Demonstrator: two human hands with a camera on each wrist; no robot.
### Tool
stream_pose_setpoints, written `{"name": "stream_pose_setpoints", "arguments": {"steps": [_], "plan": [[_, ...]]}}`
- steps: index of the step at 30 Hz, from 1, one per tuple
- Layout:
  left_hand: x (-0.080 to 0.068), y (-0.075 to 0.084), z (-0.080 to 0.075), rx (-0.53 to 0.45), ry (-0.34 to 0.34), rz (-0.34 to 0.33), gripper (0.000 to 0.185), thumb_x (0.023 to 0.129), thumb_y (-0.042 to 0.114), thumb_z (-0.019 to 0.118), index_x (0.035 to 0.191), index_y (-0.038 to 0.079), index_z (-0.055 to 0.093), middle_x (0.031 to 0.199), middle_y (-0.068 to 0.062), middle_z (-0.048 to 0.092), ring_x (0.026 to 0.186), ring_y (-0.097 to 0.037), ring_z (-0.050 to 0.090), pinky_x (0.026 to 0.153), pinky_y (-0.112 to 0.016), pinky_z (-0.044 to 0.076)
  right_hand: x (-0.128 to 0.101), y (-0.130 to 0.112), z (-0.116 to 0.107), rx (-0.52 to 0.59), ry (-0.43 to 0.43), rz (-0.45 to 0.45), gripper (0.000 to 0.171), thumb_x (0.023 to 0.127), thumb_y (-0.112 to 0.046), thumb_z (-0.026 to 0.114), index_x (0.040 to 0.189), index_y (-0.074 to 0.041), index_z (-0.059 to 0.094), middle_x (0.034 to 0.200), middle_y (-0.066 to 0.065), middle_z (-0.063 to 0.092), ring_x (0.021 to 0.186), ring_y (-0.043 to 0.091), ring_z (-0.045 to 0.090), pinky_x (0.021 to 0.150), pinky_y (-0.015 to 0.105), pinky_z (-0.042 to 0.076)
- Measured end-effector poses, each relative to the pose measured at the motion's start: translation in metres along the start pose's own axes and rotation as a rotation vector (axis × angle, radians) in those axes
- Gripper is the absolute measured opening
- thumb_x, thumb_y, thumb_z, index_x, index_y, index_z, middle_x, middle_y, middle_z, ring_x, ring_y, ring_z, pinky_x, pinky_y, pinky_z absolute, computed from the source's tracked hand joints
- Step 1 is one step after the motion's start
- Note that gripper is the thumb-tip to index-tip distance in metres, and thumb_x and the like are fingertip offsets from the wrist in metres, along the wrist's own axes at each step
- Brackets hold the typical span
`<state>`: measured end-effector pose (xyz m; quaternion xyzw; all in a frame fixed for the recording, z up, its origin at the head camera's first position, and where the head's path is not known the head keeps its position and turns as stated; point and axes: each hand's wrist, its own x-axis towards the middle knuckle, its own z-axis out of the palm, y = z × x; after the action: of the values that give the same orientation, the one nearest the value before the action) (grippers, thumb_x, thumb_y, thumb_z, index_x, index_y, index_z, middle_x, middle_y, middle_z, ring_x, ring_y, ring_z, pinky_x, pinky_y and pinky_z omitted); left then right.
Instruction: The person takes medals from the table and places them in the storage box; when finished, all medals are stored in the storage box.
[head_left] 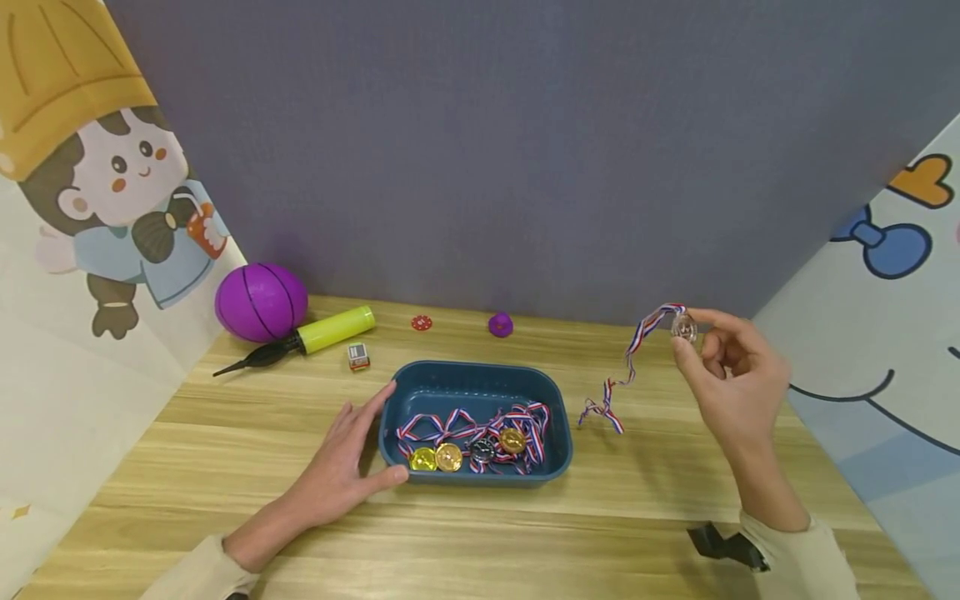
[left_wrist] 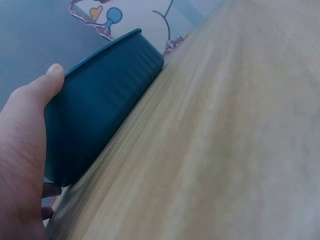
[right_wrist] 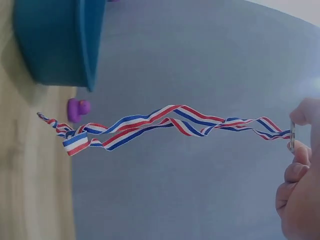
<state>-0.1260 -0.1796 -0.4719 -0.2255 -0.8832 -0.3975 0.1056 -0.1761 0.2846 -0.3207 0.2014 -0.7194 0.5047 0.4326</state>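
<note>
Hand: the right hand (right_wrist: pixel 300 192) is at the right edge, and its fingertips (right_wrist: pixel 306 111) pinch a thin medal (right_wrist: pixel 291 139) that we see from the side.
Ribbon: a red, white and blue ribbon (right_wrist: pixel 165 122) runs from the medal across the picture, twisted, to the wooden table (right_wrist: pixel 30 170), where its far end lies bunched.
Tray: a blue tray (right_wrist: pixel 60 40) sits at the top left, on the table.
Small thing: a little purple toy (right_wrist: pixel 77 109) sits near the ribbon's end.
Behind: a grey-blue wall (right_wrist: pixel 200 200).
</note>
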Motion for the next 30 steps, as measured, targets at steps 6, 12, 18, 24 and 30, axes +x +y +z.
{"name": "stream_pose_setpoints", "arguments": {"steps": [6, 12, 18, 24, 30], "plan": [[0.0, 0.0, 0.0, -0.002, 0.002, -0.001, 0.109, 0.096, 0.065, 0.078, 0.179, 0.027, 0.02, 0.169, -0.02, 0.05, 0.155, -0.051, 0.045, 0.129, -0.081, 0.013, 0.009, -0.011, 0.006, 0.041, 0.004, -0.047, 0.03, 0.084, 0.017, 0.077, 0.114, 0.02, 0.074, 0.071, -0.004, 0.053, 0.054, 0.003, 0.032, 0.049, 0.017, 0.025], [0.0, 0.0, 0.0, -0.002, 0.003, -0.002, 0.109, 0.096, 0.066, 0.078, 0.179, 0.028, 0.019, 0.169, -0.021, 0.05, 0.156, -0.05, 0.045, 0.129, -0.081, 0.013, 0.013, -0.024, 0.014, 0.143, 0.027, -0.053, 0.03, 0.084, 0.016, 0.077, 0.114, 0.02, 0.074, 0.071, -0.004, 0.053, 0.056, 0.005, 0.035, 0.051, 0.016, 0.025], [0.0, 0.001, -0.001, 0.002, -0.003, -0.008, 0.109, 0.095, 0.066, 0.078, 0.179, 0.028, 0.019, 0.17, -0.022, 0.049, 0.156, -0.051, 0.043, 0.129, -0.08, 0.012, 0.02, -0.037, 0.027, 0.259, 0.078, -0.081, 0.03, 0.083, 0.015, 0.079, 0.111, 0.022, 0.073, 0.07, -0.001, 0.053, 0.055, 0.004, 0.034, 0.05, 0.016, 0.022], [0.0, 0.002, -0.001, 0.004, -0.003, -0.009, 0.109, 0.095, 0.064, 0.079, 0.179, 0.027, 0.019, 0.168, -0.022, 0.05, 0.156, -0.051, 0.044, 0.13, -0.08, 0.012, 0.022, -0.048, 0.042, 0.282, 0.072, -0.089, 0.029, 0.084, 0.013, 0.081, 0.111, 0.021, 0.073, 0.069, -0.002, 0.052, 0.054, 0.004, 0.032, 0.05, 0.016, 0.021], [0.0, 0.002, -0.001, 0.006, -0.005, -0.008, 0.109, 0.095, 0.065, 0.079, 0.179, 0.027, 0.019, 0.169, -0.022, 0.05, 0.155, -0.052, 0.045, 0.129, -0.08, 0.012, 0.02, -0.051, 0.053, 0.286, 0.058, -0.082, 0.031, 0.085, 0.011, 0.081, 0.113, 0.02, 0.074, 0.07, -0.002, 0.051, 0.055, 0.006, 0.032, 0.051, 0.017, 0.021]]}}
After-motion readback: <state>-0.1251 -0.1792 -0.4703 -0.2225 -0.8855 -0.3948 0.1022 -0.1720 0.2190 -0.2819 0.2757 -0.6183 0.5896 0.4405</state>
